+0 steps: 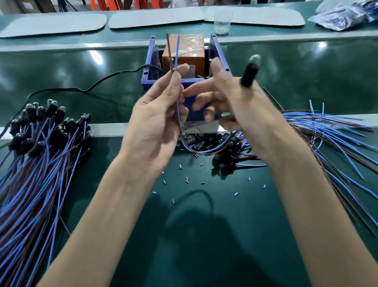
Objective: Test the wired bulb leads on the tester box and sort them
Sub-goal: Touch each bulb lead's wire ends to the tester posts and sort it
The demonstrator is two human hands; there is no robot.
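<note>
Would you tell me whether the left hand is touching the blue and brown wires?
Touching: the head view shows the left hand pinching the blue and brown wires between thumb and forefinger.

The person is shown only as two bare arms. The left hand (157,125) and right hand (236,98) are uncovered. The fingers (168,91) are long and slender and are ended by short, rounded nails (176,77). Fine creases are seen on the left hand just below its fingers. Back from the fingers, the left forearm (103,218) and right forearm (312,201) are left bare as far as the lower edge. They are smooth and narrowed at the wrists.
</note>
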